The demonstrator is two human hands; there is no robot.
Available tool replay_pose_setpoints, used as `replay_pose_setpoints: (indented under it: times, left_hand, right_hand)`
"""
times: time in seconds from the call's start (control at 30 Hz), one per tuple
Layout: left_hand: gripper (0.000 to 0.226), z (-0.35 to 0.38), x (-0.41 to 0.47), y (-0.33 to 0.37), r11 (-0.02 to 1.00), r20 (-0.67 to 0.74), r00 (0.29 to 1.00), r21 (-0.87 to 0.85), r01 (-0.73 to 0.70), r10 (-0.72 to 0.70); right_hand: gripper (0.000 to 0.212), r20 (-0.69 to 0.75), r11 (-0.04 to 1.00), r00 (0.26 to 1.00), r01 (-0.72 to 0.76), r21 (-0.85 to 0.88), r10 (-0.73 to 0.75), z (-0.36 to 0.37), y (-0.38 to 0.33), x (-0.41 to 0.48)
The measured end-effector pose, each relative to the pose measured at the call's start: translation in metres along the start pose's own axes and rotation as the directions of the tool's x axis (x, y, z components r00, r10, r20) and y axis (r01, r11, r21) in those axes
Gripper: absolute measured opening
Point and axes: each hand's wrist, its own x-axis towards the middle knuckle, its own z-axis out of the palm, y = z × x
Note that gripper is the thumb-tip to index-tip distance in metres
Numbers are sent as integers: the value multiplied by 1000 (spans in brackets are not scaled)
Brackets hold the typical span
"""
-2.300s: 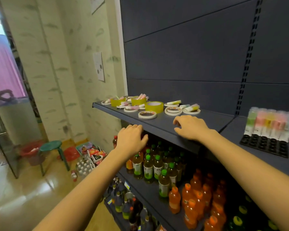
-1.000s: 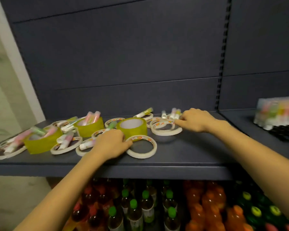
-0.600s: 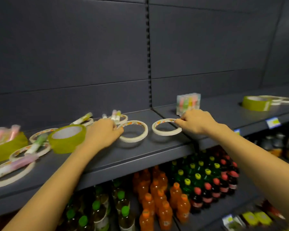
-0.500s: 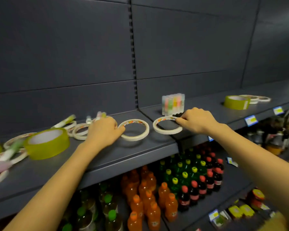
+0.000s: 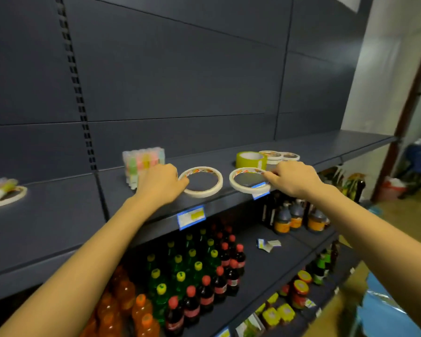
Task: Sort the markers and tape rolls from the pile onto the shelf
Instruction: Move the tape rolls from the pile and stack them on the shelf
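Cream roll (image 5: 199,193) pinched by left hand (image 5: 159,183), second roll (image 5: 236,186) by right hand (image 5: 294,177), thumbs hidden.

Shop aisle. Dark metal shelf (image 5: 58,222) with a slotted upright (image 5: 83,117) left of the left hand (image 5: 159,183); price label (image 5: 191,216) clipped to the shelf edge just below that hand; rows of capped drink bottles (image 5: 204,276) lower down; sauce bottles (image 5: 294,215) and jars (image 5: 300,289) under the right hand (image 5: 294,177).

Matt dark metal shelf (image 5: 58,215)
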Motion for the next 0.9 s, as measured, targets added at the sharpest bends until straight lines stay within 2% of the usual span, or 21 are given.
replay_pose_setpoints:
  times: [0.33,0.43,0.67,0.9]
  left_hand:
    - [42,57,77,146,999,-13,999,6,-36,36]
    - [34,68,102,178,998,-14,998,7,-65,65]
    - [41,101,172,225,995,30,997,71,-74,72]
    - [33,138,245,248,986,71,997,169,-17,5]
  right_hand:
    - [53,40,993,992,-121,3,121,27,152,13]
    - [53,71,985,983,-171,6,170,34,186,23]
    - [54,62,974,973,-225,22,224,58,249,65]
    - [48,31,985,985,-170,5,170,86,293,132]
